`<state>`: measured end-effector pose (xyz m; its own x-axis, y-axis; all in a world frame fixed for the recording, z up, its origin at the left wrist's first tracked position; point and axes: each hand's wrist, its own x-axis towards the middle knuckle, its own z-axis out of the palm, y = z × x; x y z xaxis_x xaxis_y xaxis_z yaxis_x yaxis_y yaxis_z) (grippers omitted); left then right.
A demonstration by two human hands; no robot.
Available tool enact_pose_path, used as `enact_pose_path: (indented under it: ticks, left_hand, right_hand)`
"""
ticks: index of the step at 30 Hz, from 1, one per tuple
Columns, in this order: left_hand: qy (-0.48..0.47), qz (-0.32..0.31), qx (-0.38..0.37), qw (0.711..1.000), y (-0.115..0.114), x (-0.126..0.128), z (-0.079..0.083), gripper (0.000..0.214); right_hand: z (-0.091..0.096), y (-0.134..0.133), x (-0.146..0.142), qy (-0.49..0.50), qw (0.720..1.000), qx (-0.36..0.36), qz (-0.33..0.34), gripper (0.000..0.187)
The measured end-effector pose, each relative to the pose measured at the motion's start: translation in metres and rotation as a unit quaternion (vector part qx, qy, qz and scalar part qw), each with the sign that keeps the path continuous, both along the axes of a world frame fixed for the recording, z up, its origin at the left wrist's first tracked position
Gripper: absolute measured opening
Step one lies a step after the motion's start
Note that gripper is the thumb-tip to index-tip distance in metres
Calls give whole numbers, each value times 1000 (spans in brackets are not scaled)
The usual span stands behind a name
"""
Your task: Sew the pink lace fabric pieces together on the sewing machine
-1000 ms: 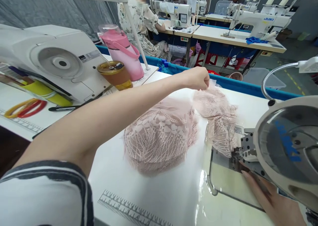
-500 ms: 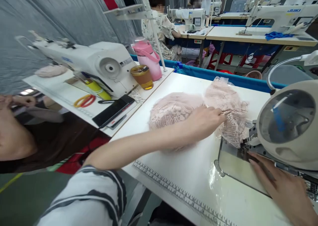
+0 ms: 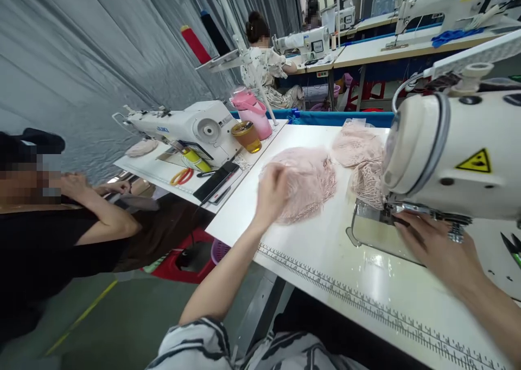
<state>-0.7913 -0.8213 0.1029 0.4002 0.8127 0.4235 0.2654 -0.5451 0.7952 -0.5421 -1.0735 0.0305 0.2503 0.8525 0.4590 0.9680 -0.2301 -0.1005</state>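
Your left hand (image 3: 271,193) is blurred, its fingers (image 3: 280,176) curled over the near edge of a pink lace mound (image 3: 307,180); I cannot tell whether they grip it. The mound lies on the bench (image 3: 321,250) at that hand's three o'clock. Your right hand (image 3: 442,245) reaches beneath the sewing machine (image 3: 448,147), its hold hidden, with more lace (image 3: 367,184) at its ten o'clock.

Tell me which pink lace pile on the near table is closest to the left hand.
The larger, rounded pile; the left hand is at its left side. The other pile lies farther right, running up to the near sewing machine.
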Motion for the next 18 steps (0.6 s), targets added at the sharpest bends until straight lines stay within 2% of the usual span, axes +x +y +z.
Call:
enact_pose_path:
  ticks: [2, 4, 5, 7, 9, 11, 13, 14, 16, 18]
  left_hand:
    - [-63, 28, -32, 997, 4, -9, 8, 35]
    - [-137, 10, -93, 986, 0, -15, 15, 47]
    - [-162, -29, -128, 978, -7, -15, 17, 51]
    - [-169, -153, -190, 955, -26, -6, 16, 49]
    - [-72, -321, -206, 922, -51, 11, 9, 37]
    - [79, -483, -158, 858, -76, 31, 1, 23]
    - [182, -553, -40, 812, -96, 47, -7, 18]
    - [208, -545, 30, 812, -103, 51, -10, 18]
    - [226, -473, 147, 839, -111, 55, -14, 25]
    - [252, -421, 217, 844, -111, 53, -14, 29]
  right_hand:
    - [-1, 1, 1, -32, 999, 3, -4, 30]
    - [2, 3, 0, -55, 998, 17, 8, 28]
    - [4, 4, -1, -60, 998, 26, 14, 26]
    - [9, 7, -3, -62, 997, 38, 20, 24]
    - [13, 8, -4, -56, 998, 41, 14, 24]
    - [17, 8, -4, -50, 998, 35, 5, 26]
    - [20, 6, -5, -49, 998, 35, 6, 29]
    - [22, 6, -6, -50, 998, 40, 14, 31]
    - [27, 4, -10, -58, 996, 43, 52, 37]
    - [32, 4, -16, -64, 992, 34, 102, 46]
